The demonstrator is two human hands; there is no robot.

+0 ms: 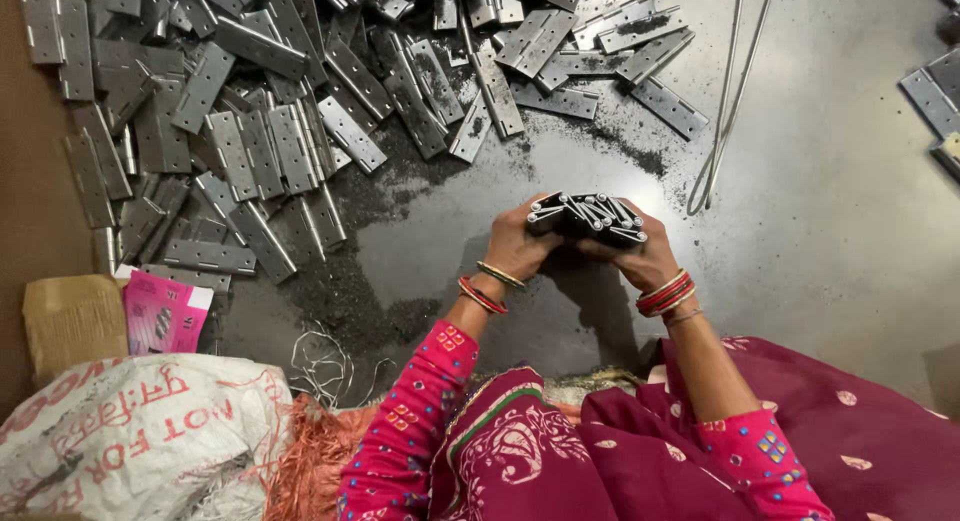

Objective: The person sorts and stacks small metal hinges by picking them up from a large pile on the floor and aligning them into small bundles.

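Note:
Both of my hands grip one stack of folded metal hinges [588, 217], held edge-up just above the dark floor. My left hand [517, 243] clasps the stack's left end and my right hand [640, 258] its right end. Bangles ring both wrists. A large heap of loose grey hinges [250, 121] spreads across the floor to the upper left, well beyond my hands.
Two long thin wire rods [725, 101] lie at the upper right. More hinges [935, 91] sit at the right edge. A pink carton [160, 316], a brown box [72, 321] and a white sack [140, 441] are at the lower left. Metal dust darkens the floor [800, 231].

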